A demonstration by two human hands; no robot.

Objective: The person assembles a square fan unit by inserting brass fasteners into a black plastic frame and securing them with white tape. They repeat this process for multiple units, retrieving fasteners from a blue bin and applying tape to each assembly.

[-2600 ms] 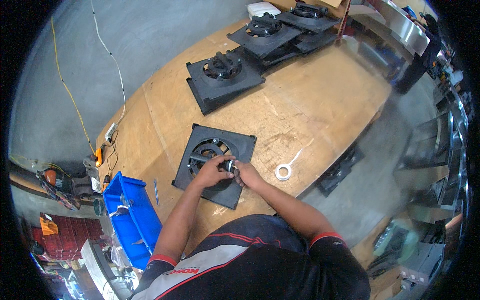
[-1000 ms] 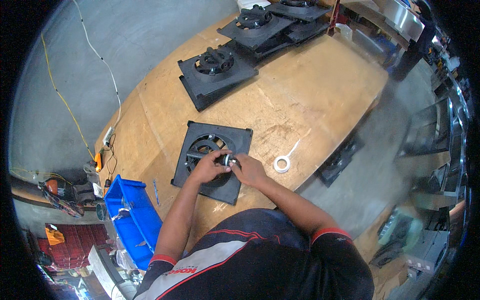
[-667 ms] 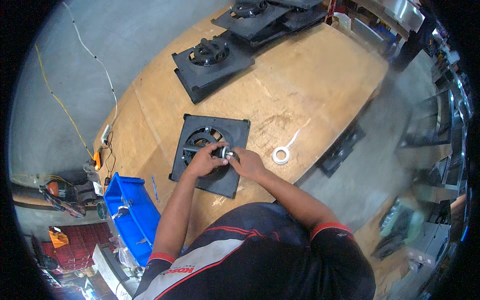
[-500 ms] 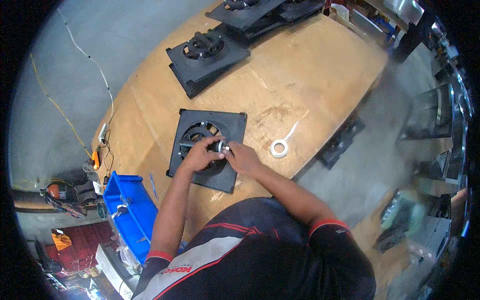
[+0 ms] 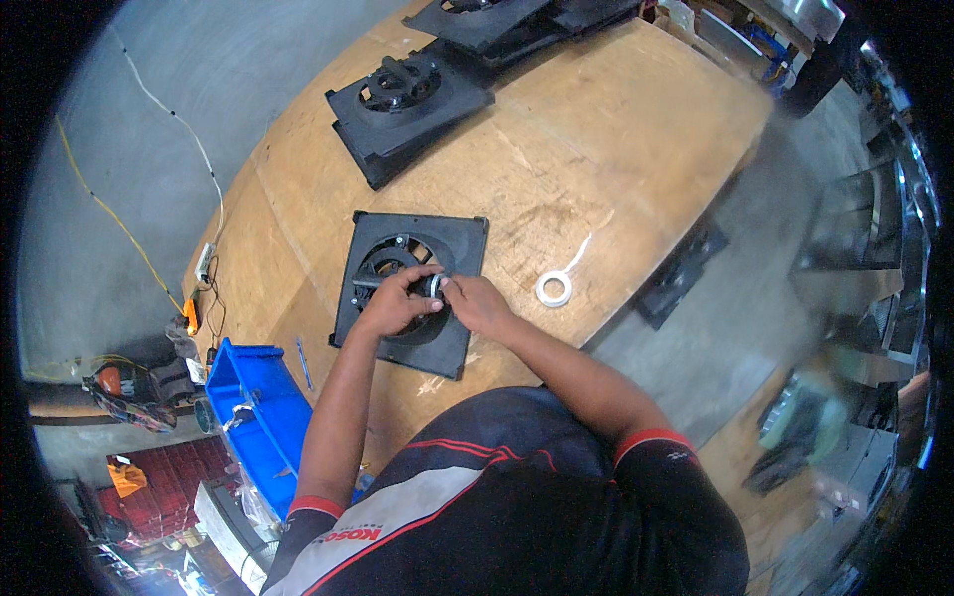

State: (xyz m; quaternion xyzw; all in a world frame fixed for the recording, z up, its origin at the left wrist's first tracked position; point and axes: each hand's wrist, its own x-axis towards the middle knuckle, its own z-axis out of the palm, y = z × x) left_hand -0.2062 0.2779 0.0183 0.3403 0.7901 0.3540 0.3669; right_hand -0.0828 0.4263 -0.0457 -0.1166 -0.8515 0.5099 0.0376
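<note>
Grey wall [image 5: 179, 60] rises beyond your hands to the left, with a white cable [image 5: 177, 114] and a yellow cable [image 5: 94, 194] running down it toward the far-left edge of the wooden table [image 5: 596, 169]. Directly under your hands, a square black frame [image 5: 429, 356] with a round, spoked opening lies flat on that table. Your left hand [image 5: 397, 303] is closed around a black round part [image 5: 428, 287] with a white ring [image 5: 435, 286], thumb on the near side and fingers on the far side, over the frame's opening. Your right hand [image 5: 475, 302] is curled in, its fingertips up against the ring's right side; you cannot tell from this view what they pinch. Just beyond your right hand, to its right, lies a roll of white tape [image 5: 541, 290], its loose end trailing away from you. Farther beyond your hands, more black frames [image 5: 407, 124] lie stacked and overlapping. Left of your left hand and nearer your body stands a blue bin [image 5: 273, 389], with a blue pen [image 5: 304, 364] between it and the frame under your hands.
</note>
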